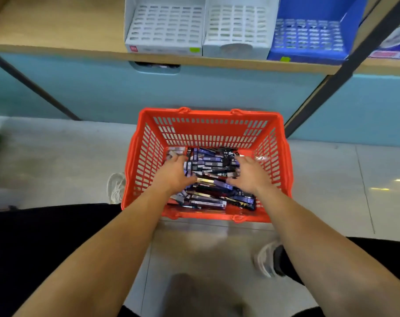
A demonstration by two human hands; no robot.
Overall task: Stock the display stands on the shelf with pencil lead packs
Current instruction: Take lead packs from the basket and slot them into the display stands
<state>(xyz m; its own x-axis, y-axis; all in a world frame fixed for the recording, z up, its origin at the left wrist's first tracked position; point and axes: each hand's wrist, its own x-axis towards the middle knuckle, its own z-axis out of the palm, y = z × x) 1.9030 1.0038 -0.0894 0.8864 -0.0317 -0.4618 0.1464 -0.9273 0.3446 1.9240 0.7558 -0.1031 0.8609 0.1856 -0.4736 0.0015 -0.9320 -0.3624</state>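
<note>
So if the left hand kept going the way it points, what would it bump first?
The pile of pencil lead packs; the left hand looks to be touching it now. Past them, probably the red basket and its far wall, though depth is unclear.

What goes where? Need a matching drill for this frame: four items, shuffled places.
Items:
1. red plastic mesh basket
2. blue slotted display stand
3. dark pencil lead packs
4. leftmost white slotted display stand

Places:
A. piled in the basket
B. wooden shelf, right end of the three-stand row
C. grey tiled floor
D. same shelf, left end of that row

Pairs: 1-C, 2-B, 3-A, 4-D
</note>
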